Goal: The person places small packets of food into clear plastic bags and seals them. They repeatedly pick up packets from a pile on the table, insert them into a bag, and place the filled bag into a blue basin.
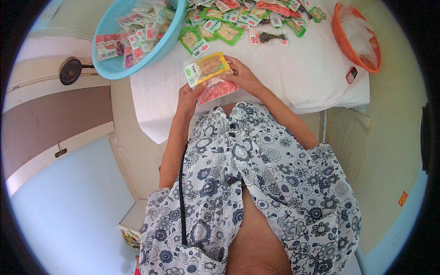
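Note:
Two flat sealed food packets are held between my hands over the near side of the white-covered table. The upper one, a yellow-edged packet (209, 67) with brownish food behind a clear window, overlaps a red packet (218, 90). My left hand (190, 98) grips their lower left side, thumb on the front. At the right edge, my right hand (243, 77) pinches them between thumb and fingers. Just beyond lies a green-edged packet (191, 42) with pale food, touching others of its kind.
A blue plastic basin (172, 48) at the back left holds many packets. More packets (227, 31) are heaped along the far side of the white cloth (302, 75). At right stand an orange plastic basket (347, 48) with clear plastic bags and a small red-and-black device (351, 75).

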The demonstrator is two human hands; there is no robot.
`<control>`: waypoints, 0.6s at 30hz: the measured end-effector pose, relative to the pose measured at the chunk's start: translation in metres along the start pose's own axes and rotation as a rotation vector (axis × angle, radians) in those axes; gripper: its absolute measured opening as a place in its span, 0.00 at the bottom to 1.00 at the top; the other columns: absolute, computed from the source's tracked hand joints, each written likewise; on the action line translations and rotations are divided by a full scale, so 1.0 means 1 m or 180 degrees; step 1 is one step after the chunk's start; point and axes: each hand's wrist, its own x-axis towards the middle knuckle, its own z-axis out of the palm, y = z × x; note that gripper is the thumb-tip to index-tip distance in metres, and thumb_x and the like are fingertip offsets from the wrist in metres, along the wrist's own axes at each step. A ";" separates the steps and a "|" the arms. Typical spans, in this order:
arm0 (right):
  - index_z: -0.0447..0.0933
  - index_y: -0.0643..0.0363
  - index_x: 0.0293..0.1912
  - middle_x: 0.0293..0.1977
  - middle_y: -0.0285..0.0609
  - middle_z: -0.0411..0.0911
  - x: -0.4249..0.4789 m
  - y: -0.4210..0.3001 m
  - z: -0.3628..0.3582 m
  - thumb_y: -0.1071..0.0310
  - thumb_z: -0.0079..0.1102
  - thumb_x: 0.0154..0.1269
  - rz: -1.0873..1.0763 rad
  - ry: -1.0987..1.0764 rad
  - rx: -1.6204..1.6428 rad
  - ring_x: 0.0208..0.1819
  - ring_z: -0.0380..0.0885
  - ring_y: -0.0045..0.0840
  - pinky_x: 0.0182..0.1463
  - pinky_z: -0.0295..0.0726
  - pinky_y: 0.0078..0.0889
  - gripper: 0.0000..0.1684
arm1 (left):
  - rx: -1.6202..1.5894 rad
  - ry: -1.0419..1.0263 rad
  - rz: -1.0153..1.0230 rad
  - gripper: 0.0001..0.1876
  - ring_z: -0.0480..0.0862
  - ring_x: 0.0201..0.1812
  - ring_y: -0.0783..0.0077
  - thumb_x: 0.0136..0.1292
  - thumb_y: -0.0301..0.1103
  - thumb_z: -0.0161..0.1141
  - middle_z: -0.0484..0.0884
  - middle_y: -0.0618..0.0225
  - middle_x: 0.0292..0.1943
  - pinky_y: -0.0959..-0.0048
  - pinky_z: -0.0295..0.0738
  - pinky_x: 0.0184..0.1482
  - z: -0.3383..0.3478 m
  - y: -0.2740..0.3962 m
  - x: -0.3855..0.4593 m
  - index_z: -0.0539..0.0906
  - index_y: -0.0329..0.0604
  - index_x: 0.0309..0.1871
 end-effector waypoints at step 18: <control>0.58 0.63 0.66 0.47 0.45 0.78 0.003 0.004 0.002 0.73 0.64 0.59 0.0222 0.0301 0.0158 0.48 0.77 0.20 0.51 0.76 0.20 0.38 | 0.0531 0.0143 0.0286 0.12 0.81 0.35 0.81 0.66 0.32 0.59 0.83 0.66 0.40 0.80 0.75 0.38 0.007 -0.013 -0.009 0.81 0.34 0.48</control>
